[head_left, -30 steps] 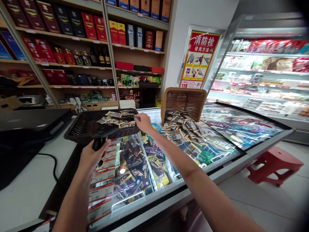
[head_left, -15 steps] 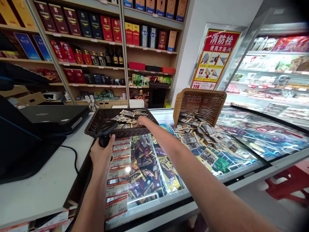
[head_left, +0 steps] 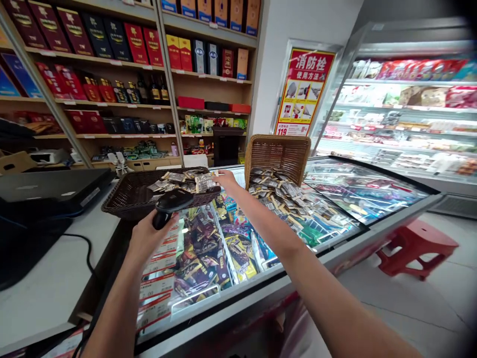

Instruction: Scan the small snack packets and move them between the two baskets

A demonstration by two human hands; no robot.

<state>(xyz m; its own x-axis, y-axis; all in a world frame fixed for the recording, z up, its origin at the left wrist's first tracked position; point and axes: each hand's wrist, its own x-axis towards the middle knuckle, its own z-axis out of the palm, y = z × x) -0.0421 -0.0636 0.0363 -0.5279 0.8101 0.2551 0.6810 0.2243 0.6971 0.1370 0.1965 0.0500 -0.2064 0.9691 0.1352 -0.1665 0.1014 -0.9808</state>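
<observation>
My left hand [head_left: 143,234] is wrapped round the handle of a black barcode scanner [head_left: 174,200], whose head points toward the dark basket. Between the fingers of my right hand [head_left: 227,181] is a small snack packet [head_left: 204,183] with a printed label, held above the basket's right end. The dark brown wicker basket [head_left: 118,198] holds more such packets [head_left: 173,179]. To the right, a light brown basket [head_left: 278,141] lies tipped on its side, with a heap of similar packets [head_left: 276,188] spilling from it onto the freezer's glass top.
Under the glass of the chest freezer [head_left: 257,286] lie several wrapped ice creams. Price labels [head_left: 158,288] line its left part. A white counter [head_left: 40,278] with a black device and a cable stands at left. A red stool [head_left: 425,243] is on the floor at right.
The view has swung to the right. My right hand has come up out of the dark basket with a packet. The scanner in my left hand now sits closer to that packet.
</observation>
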